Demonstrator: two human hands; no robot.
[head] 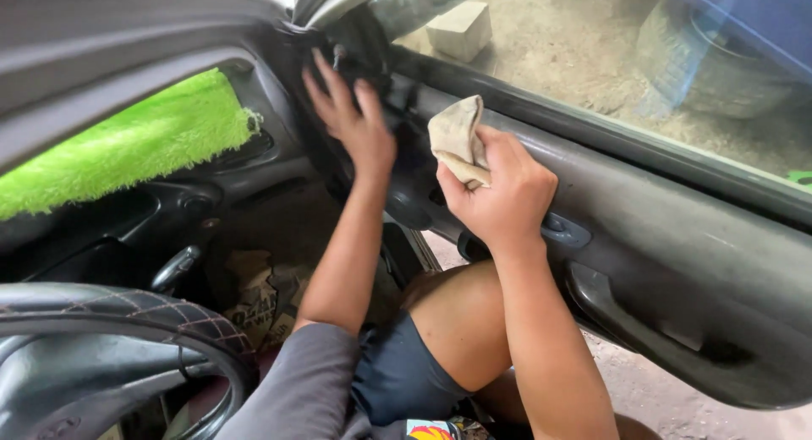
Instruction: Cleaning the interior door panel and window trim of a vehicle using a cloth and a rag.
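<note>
Wiping seems underway: the right hand point(499, 199) grips a beige rag point(457, 140) against the grey door panel point(677, 237), the left hand point(355, 123) spread flat near the door's front corner, so the next stroke needs firm pressure.

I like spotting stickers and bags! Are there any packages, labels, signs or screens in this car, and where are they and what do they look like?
Printed bag: on the floor under the dashboard, beside the left arm; crumpled, tan with dark lettering.
Colourful print: bottom edge, below the shorts; small patch, red, yellow and blue.
No signs or screens in view.
</note>
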